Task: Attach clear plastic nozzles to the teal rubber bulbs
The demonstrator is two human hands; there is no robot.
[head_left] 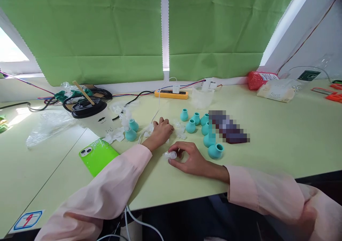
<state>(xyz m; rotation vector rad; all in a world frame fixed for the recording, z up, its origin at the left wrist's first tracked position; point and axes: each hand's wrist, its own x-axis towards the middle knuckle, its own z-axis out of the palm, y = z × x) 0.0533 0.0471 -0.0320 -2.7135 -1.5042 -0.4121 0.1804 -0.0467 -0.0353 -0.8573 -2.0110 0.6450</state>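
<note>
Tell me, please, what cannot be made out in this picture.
In the head view:
- What lies under the left hand: covered by it.
- Part of the lime-green phone: behind the left sleeve.
- Details of the dark object: pixelated.
- Orange-handled tool: right edge cuts it.

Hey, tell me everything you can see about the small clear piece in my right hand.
The translucent piece is small and whitish and looks like plastic. Its right part is a short, rounded tube; a clearer, less distinct part extends left. It lies roughly sideways, pinched between the thumb and a fingertip of your right hand, near the table's front edge. Whether it also touches the tabletop is unclear, and its finer details are too small to make out.
</note>
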